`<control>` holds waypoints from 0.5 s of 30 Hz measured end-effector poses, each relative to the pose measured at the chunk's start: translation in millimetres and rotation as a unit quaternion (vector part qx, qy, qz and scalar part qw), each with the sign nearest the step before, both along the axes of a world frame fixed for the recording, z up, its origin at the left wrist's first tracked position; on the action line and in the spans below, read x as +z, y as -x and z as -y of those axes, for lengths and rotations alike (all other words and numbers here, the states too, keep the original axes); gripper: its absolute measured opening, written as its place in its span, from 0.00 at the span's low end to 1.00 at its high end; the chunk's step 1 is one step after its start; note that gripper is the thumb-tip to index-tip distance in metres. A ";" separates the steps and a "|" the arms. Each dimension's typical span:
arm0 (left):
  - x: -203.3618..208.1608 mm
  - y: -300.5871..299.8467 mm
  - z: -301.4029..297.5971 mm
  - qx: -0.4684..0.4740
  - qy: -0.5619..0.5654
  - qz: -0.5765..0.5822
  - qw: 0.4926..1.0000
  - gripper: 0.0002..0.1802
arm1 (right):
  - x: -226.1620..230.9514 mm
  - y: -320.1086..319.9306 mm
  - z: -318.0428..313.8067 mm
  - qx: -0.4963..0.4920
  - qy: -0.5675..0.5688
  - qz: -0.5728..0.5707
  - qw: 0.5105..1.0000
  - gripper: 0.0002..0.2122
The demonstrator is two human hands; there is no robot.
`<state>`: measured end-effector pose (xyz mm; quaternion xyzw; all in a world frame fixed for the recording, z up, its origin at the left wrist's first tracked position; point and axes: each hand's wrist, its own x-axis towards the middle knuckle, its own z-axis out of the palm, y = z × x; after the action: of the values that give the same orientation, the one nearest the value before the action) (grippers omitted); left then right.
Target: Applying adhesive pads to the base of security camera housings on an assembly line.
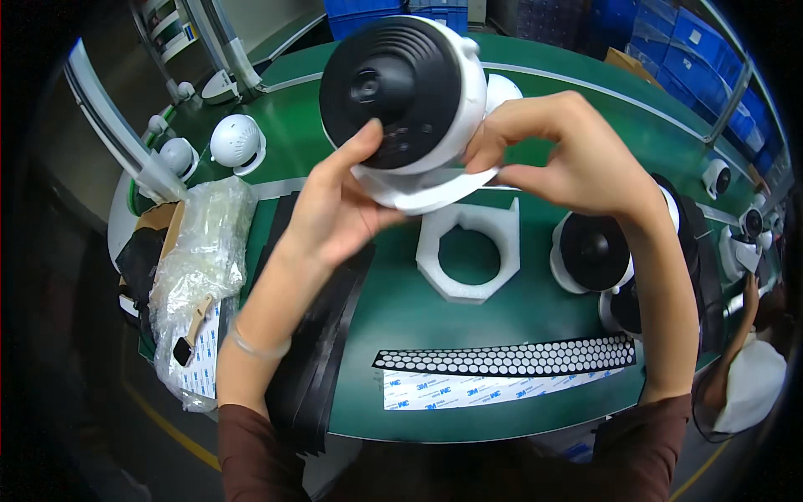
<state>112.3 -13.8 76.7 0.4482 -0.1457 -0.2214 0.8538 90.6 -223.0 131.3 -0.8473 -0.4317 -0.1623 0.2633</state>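
A white security camera (389,92) with a round black front and a lens is held tilted above the table. My left hand (335,197) grips it from below, thumb on the black face. Fingers and thumb of my right hand (569,155) close on the edge of its white base at the right; whether they hold a small part there is hidden. Beneath it lies a white foam block (428,251) with a round hole. Nearer me, a black strip covered in white round pads (502,358) lies on a white backing sheet (443,393) with blue print.
Several black-fronted cameras (590,251) stand beside my right forearm. At left are black strips (314,335), clear plastic wrapping (209,243) and white cameras (237,142). Blue crates (703,42) stand behind the green table (385,301). A co-worker's hand (751,293) is at far right.
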 end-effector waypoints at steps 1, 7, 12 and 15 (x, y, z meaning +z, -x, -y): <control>-1.0 -13.0 0.3 0.029 -0.041 0.062 0.997 0.29 | -6.5 -7.2 8.3 -0.045 0.047 0.032 0.997 0.06; -54.9 -123.1 2.0 0.271 -0.307 0.327 0.852 0.33 | -14.3 -24.2 52.6 -0.268 0.107 -0.074 0.954 0.12; -106.9 -193.8 2.6 0.249 -0.323 0.316 0.857 0.40 | -13.8 -55.2 71.8 -0.366 0.180 -0.135 0.903 0.17; -108.9 -208.2 -4.2 0.202 -0.429 0.272 0.837 0.45 | -7.9 -77.9 85.0 -0.393 0.243 -0.151 0.874 0.33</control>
<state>320.5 -9.6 -32.2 0.8311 -0.1690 0.0471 0.5278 168.5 -308.0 123.4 -0.9986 -0.0436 -0.0123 0.0261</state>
